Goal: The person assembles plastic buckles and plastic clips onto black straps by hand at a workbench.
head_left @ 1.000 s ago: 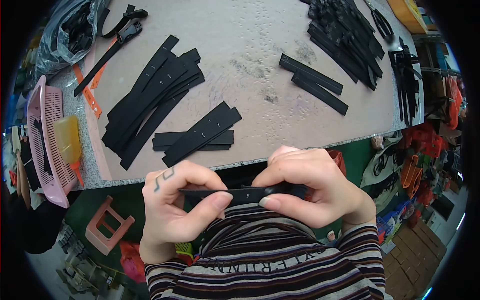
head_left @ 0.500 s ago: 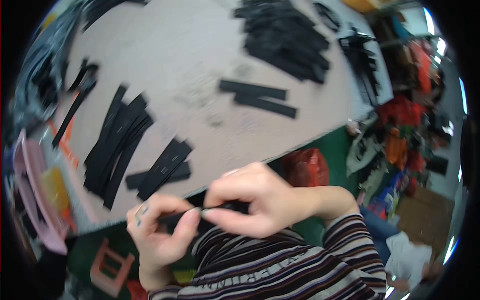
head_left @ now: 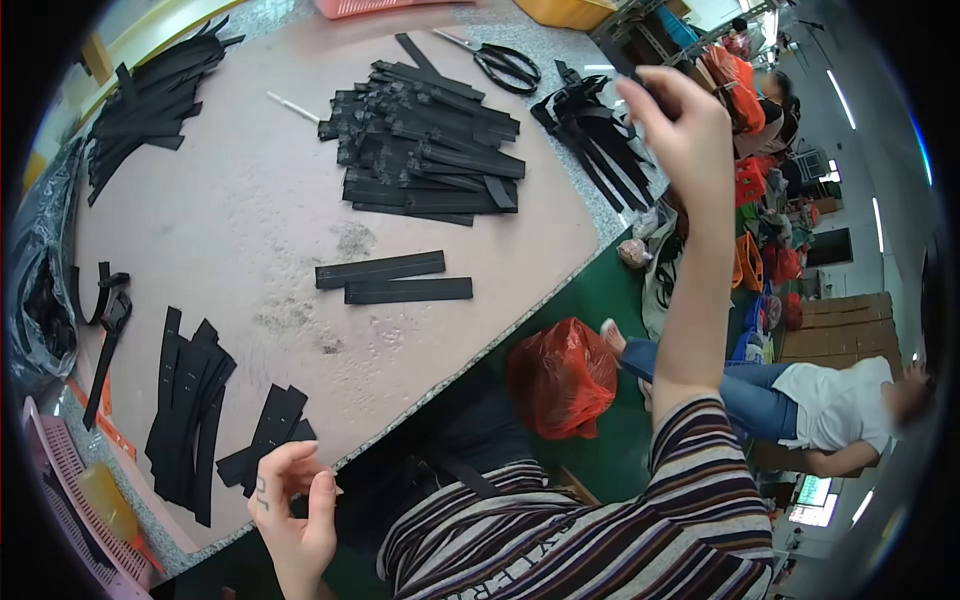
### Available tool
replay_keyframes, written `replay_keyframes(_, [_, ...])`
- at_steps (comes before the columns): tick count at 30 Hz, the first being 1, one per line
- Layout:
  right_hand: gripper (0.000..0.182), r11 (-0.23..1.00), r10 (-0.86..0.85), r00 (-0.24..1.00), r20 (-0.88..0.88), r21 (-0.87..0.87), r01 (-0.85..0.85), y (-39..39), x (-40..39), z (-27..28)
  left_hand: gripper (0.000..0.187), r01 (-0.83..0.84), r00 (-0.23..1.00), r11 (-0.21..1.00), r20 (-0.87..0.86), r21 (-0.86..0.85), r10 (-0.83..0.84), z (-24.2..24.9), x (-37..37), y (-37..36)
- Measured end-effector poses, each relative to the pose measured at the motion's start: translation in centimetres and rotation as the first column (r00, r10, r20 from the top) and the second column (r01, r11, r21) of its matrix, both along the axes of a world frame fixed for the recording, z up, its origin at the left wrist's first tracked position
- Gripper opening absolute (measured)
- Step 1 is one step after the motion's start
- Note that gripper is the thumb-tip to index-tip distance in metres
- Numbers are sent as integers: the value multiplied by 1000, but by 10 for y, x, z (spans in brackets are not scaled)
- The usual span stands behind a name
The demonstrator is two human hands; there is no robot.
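Observation:
My right hand is raised at the far right, above the bundle of black straps on the table's edge. Its thumb and forefinger curl close together around something dark that I cannot make out. Low at the table's near edge, my left hand has half-curled fingers apart from the thumb, with nothing visible between them. Just beyond it lie short black strips, one across another. A longer stack of black strips is to their left. Two separate black strips lie mid-table, below a large heap of black strips.
Black-handled scissors and a white stick lie at the back. A pink basket stands at the left, near a clear plastic bag. A red plastic bag is on the floor. Another person sits at the right.
My hands, which were together over a small black piece, are now apart. The right hand has swung up and right; the left is slightly lower. The view has shifted, showing more of the table's far side.

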State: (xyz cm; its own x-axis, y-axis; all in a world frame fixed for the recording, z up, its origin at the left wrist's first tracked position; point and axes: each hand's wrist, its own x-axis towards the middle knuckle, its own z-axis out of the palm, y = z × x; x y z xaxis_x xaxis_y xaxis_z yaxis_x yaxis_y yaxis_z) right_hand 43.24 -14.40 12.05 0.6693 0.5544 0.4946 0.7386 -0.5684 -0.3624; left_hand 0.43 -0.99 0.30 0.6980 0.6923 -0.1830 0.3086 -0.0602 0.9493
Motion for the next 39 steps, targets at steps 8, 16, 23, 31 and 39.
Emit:
replay_keyframes(8, [49,979,-204,958,201,16,205,-8,155,-92,16,94,995,993,28,65,-96,-2,5,-10])
replay_keyframes(16, [15,803,596,803,-19,15,-596,60,-73,-84,8,127,992,991,-14,49,-127,7,3,-6])
replay_keyframes(23, [16,453,888,433,-155,130,-882,199,-176,-126,8,169,982,977,68,127,-179,11,6,-1])
replay_keyframes(31, [27,445,895,444,-32,7,-896,319,-254,-155,8,55,996,988,65,144,-65,10,-19,3])
replay_keyframes(39, [14,356,930,336,149,-143,-923,298,-239,-150,14,-192,981,771,147,607,129,10,-22,53])
